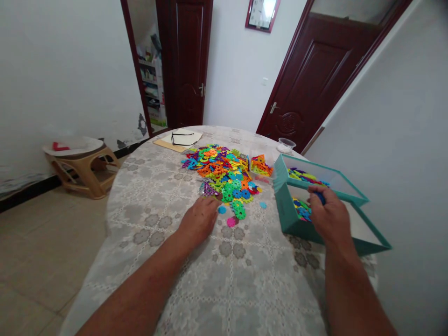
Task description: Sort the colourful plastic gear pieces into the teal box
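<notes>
Your right hand [329, 212] has its fingers curled around one dark blue piece [319, 198], over the near teal box [301, 227]. Your left hand [199, 217] is half curled at the edge of the big gear pile [224, 170]; I can't tell if it holds anything. Some pieces sit in the near box, the far teal box [278, 172] and one clear tub [262, 178]. Lots more, too many to count, lie on the table, so most look left. Near the pile are one blue gear [221, 210], one pink gear [231, 221] and one light blue gear [263, 205]. Farther out: one clear bowl [287, 143], one pair of glasses [184, 135].
</notes>
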The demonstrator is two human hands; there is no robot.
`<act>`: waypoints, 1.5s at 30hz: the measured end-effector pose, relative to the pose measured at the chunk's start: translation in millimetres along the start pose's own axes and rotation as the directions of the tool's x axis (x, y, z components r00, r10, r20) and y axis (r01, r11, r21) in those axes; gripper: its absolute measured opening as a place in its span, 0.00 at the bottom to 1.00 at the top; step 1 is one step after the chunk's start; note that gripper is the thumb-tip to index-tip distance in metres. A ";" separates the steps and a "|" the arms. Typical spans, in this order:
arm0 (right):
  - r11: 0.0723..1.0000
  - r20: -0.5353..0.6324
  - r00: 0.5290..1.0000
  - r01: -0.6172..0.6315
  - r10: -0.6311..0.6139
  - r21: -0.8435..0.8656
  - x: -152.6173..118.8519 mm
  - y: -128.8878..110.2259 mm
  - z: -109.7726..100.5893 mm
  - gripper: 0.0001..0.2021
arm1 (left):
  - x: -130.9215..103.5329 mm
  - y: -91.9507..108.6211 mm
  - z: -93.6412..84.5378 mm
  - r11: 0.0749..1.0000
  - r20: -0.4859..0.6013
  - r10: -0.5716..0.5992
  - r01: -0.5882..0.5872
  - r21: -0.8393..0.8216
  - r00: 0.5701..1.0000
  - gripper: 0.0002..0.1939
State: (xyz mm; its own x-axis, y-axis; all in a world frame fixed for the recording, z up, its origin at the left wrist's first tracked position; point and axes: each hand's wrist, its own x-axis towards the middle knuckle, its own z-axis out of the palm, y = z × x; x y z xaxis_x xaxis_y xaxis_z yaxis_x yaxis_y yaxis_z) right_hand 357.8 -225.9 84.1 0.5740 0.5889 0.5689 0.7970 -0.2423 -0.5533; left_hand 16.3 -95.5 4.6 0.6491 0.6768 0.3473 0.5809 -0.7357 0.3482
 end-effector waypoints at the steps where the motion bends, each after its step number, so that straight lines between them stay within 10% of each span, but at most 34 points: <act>1: 0.995 -0.021 0.997 0.079 -0.080 -0.067 0.5 5.0 3.4 0.18 | 0.9 2.3 2.2 0.999 0.035 0.034 -0.035 0.008 0.999 0.19; 7: 0.916 -0.072 0.915 0.389 -0.397 -0.098 -15.3 -10.8 25.9 0.17 | 6.2 4.5 13.0 0.989 0.137 0.123 -0.133 0.066 0.983 0.17; 11: 0.882 0.188 0.864 0.470 -0.468 0.033 -43.1 -31.5 53.1 0.21 | 3.4 4.4 11.2 0.983 0.159 0.123 -0.143 0.119 0.980 0.15; 19: 0.888 0.594 0.783 0.393 -0.185 -0.241 -59.6 -27.8 107.6 0.25 | -2.7 11.4 4.6 0.991 0.212 0.078 -0.099 0.089 0.974 0.09; 38: 0.923 0.643 0.754 0.328 -0.130 -0.198 -50.8 -16.9 95.4 0.11 | 3.1 16.3 -6.2 0.989 0.216 -0.123 0.138 -0.059 0.969 0.07; 45: 0.975 0.670 0.737 0.201 -0.090 -0.090 -50.8 -17.7 99.3 0.12 | 3.6 23.9 -7.7 0.921 0.242 -0.030 0.121 -0.370 0.970 0.08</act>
State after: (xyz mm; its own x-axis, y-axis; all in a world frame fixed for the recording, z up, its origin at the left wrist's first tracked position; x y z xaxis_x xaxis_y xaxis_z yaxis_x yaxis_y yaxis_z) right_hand 295.8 -175.0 4.5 0.2253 0.9724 0.0608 0.9097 -0.1876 -0.3705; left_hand 28.7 -110.4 20.9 0.7309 0.6725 0.1160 0.4314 -0.5870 0.6850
